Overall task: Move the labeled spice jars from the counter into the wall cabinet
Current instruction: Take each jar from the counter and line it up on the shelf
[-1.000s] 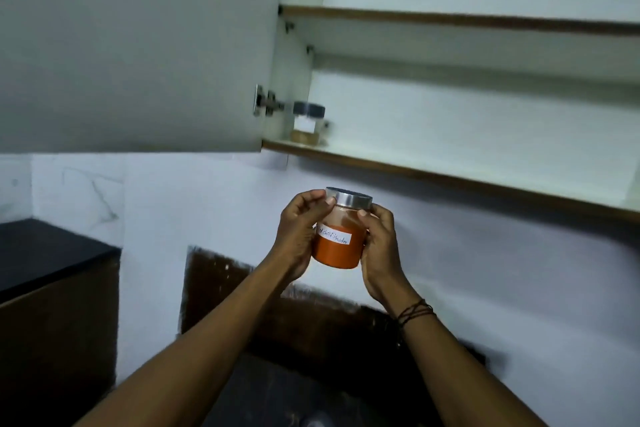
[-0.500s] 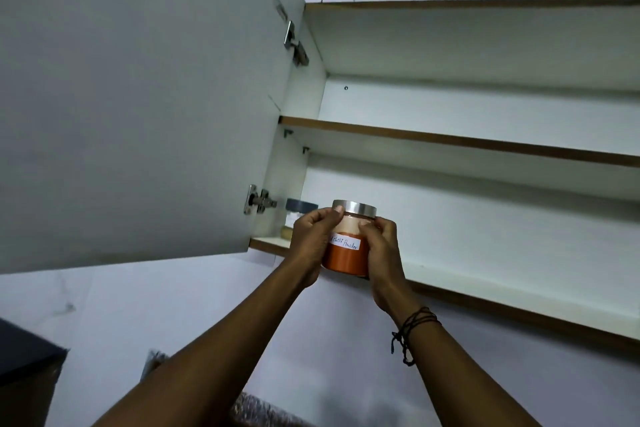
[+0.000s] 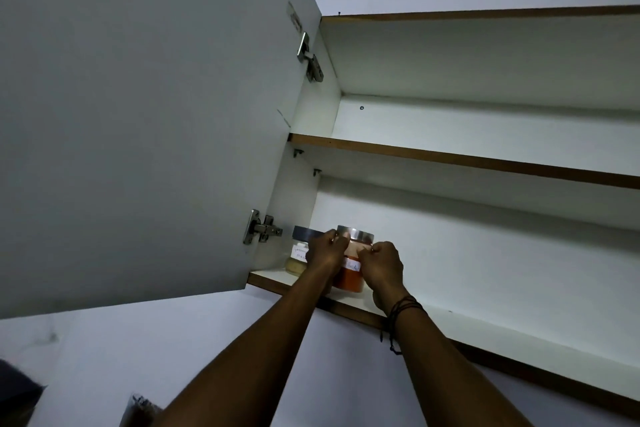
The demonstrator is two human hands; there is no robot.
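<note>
A glass jar of orange powder with a silver lid and a white label rests on the bottom shelf of the open wall cabinet. My left hand grips its left side and my right hand grips its right side. Just to its left, at the shelf's left end, stands a second labeled jar with a dark lid and pale contents, partly hidden by my left hand.
The cabinet door stands open at the left, with two metal hinges. The middle shelf above runs across the cabinet. A white wall lies below the cabinet, with a dark counter corner at the bottom left.
Both hands have lifted the orange jar from below the cabinet up and onto the bottom shelf beside the pale jar. The view has tilted upward.
</note>
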